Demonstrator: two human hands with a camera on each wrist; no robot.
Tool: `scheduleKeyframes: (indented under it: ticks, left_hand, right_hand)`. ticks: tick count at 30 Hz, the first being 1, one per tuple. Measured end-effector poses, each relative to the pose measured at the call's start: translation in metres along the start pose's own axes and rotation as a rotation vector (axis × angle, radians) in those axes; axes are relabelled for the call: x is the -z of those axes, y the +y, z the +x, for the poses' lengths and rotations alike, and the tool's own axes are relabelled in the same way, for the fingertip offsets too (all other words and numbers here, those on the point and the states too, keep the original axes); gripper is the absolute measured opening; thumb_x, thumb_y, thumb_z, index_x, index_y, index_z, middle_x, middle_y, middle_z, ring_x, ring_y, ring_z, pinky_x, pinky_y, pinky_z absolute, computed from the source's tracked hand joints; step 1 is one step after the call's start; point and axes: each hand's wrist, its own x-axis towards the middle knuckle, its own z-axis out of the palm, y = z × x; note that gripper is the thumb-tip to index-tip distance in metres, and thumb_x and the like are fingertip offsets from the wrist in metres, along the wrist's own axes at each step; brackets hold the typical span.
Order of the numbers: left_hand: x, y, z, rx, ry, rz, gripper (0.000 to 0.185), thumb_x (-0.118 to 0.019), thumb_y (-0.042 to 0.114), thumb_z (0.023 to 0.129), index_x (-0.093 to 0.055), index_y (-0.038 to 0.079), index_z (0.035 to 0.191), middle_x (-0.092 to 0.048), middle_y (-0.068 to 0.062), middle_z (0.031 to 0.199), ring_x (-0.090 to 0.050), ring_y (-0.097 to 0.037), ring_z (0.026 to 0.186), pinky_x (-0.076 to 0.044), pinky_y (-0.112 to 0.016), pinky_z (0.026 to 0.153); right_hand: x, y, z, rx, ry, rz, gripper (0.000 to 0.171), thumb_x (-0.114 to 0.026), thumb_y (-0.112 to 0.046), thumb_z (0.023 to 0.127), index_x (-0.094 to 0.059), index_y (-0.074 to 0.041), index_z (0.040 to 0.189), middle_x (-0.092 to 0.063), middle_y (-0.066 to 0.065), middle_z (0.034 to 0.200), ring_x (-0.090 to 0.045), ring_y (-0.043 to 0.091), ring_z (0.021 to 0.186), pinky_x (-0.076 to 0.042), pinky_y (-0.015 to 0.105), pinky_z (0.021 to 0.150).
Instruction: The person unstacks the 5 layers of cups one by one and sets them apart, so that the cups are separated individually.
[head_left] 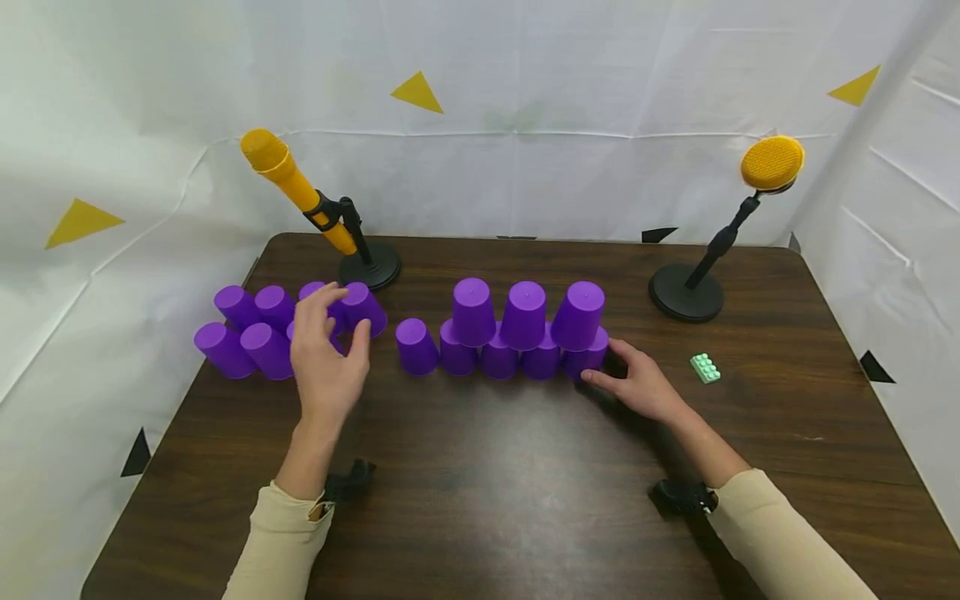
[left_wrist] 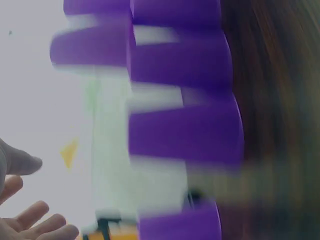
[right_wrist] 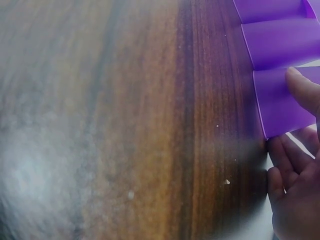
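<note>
Left hand, spread, is nearer the cups by the desk's left edge; right hand pinches the rightmost lower cup.

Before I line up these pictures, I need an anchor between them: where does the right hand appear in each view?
Head: the right hand is right of centre, at the right end of the stacked cups.
Left wrist: not in it.
Right wrist: the right hand is at the right edge, mostly in the lower half.
Shared landmark: the stacked cups, blurred in the left wrist view.
</note>
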Motion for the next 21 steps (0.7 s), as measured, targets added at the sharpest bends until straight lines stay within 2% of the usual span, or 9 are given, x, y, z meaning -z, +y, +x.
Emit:
scheduleKeyframes:
  ticks: [3, 5, 8, 11, 15, 21]
  left_hand:
    - [-0.024, 0.025, -0.005, -0.046, -0.095, -0.129, 0.042, -0.075, 0.003, 0.083, -0.062, 0.008, 0.122, -0.056, -0.004, 0.133, -0.050, -0.019, 0.124, -0.050, -0.049, 0.092]
    - [-0.041, 0.038, -0.011, -0.079, -0.159, -0.168, 0.044, -0.075, 0.007, 0.084, -0.060, 0.009, 0.125, -0.055, -0.006, 0.134, -0.050, -0.020, 0.124, -0.050, -0.046, 0.092]
    - [-0.063, 0.051, -0.017, -0.110, -0.220, -0.170, 0.050, -0.076, 0.013, 0.085, -0.057, 0.010, 0.131, -0.052, -0.010, 0.137, -0.049, -0.022, 0.126, -0.046, -0.045, 0.095]
    - [-0.080, 0.058, -0.020, -0.096, -0.245, -0.166, 0.053, -0.076, 0.014, 0.086, -0.054, 0.012, 0.134, -0.048, -0.011, 0.140, -0.050, -0.023, 0.124, -0.045, -0.044, 0.095]
    - [-0.091, 0.059, -0.021, -0.067, -0.260, -0.148, 0.051, -0.075, 0.013, 0.086, -0.054, 0.015, 0.133, -0.047, -0.009, 0.139, -0.053, -0.022, 0.120, -0.046, -0.041, 0.096]
    - [-0.097, 0.059, -0.022, -0.041, -0.245, -0.130, 0.048, -0.076, 0.008, 0.084, -0.058, 0.017, 0.127, -0.050, -0.006, 0.133, -0.055, -0.021, 0.117, -0.048, -0.040, 0.094]
  right_hand:
    - [-0.001, 0.000, 0.000, 0.010, 0.009, 0.001, 0.064, -0.073, -0.032, 0.089, -0.049, -0.003, 0.140, -0.054, 0.022, 0.135, -0.046, 0.039, 0.129, -0.032, 0.058, 0.107]
    - [-0.001, 0.001, 0.000, 0.013, 0.011, 0.002, 0.063, -0.074, -0.031, 0.089, -0.049, -0.003, 0.140, -0.055, 0.021, 0.135, -0.047, 0.039, 0.128, -0.032, 0.058, 0.107]
    - [-0.001, 0.000, -0.001, 0.012, 0.012, 0.012, 0.062, -0.073, -0.031, 0.089, -0.050, -0.003, 0.139, -0.055, 0.021, 0.134, -0.047, 0.039, 0.129, -0.032, 0.058, 0.107]
    - [-0.001, 0.000, -0.001, 0.006, 0.012, 0.021, 0.062, -0.074, -0.032, 0.089, -0.050, -0.003, 0.139, -0.055, 0.021, 0.135, -0.046, 0.039, 0.129, -0.031, 0.058, 0.108]
    - [-0.001, 0.001, -0.001, -0.003, 0.010, 0.016, 0.063, -0.074, -0.031, 0.089, -0.049, -0.003, 0.140, -0.054, 0.021, 0.137, -0.045, 0.039, 0.130, -0.030, 0.058, 0.108]
    - [-0.001, 0.001, -0.001, -0.001, 0.016, 0.023, 0.062, -0.074, -0.031, 0.089, -0.050, -0.003, 0.139, -0.054, 0.021, 0.136, -0.045, 0.039, 0.130, -0.031, 0.059, 0.108]
